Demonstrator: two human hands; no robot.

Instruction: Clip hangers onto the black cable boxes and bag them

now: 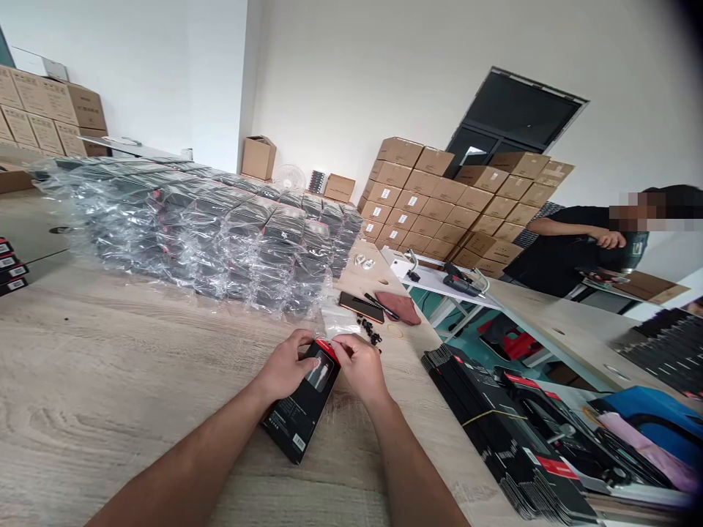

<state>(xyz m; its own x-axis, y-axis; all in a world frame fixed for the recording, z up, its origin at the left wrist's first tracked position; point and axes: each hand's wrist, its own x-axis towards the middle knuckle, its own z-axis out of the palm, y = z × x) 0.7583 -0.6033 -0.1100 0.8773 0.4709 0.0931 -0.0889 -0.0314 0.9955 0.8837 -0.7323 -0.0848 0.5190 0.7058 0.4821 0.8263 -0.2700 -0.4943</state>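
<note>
1. While I watch remotely, the left grip (285, 364) wraps a matte black cardboard box (301, 419), and the right grip (359, 366) pinches its glossy red top end.
2. Its lower end sits on the wood-grain desk (137, 380).
3. A white barcode label (299, 442) shows; the print is unreadable.

Plastic-wrapped stacks of black packages (209, 234) cover the table (110, 351); cardboard cartons (439, 197) stand by the wall (356, 80).

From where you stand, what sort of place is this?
Probably a packing warehouse: stacked cardboard cartons, a pile of plastic-wrapped black packs, and a black product box handled at a wooden table.
</note>
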